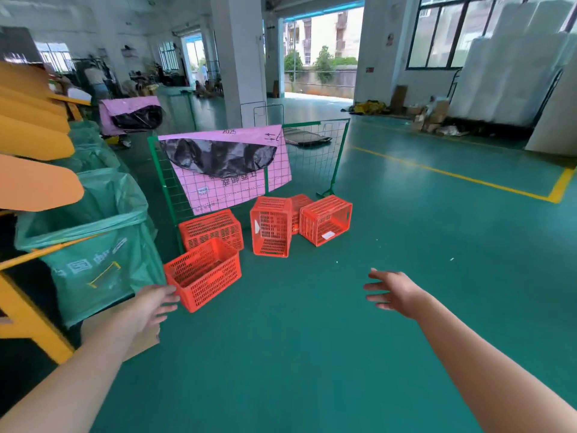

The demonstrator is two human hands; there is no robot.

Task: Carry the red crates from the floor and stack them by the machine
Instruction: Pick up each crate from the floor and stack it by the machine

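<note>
Several red slatted crates lie on the green floor in front of a green wire fence. The nearest crate (204,273) stands upright beside the machine's green bag; another crate (212,228) lies on its side behind it. Further right, a crate (271,229) stands on end and one (326,220) lies tipped, with a further crate partly hidden between them. My left hand (153,306) reaches out with straight fingers, its fingertips at the nearest crate's left corner. My right hand (395,292) hovers open over bare floor, holding nothing.
The yellow machine (34,326) with orange chutes and green plastic bags (93,245) runs along the left. A green wire fence (315,151) carrying a pink sheet and black bag stands behind the crates. A white pillar, yellow floor lines and white stacked panels lie beyond.
</note>
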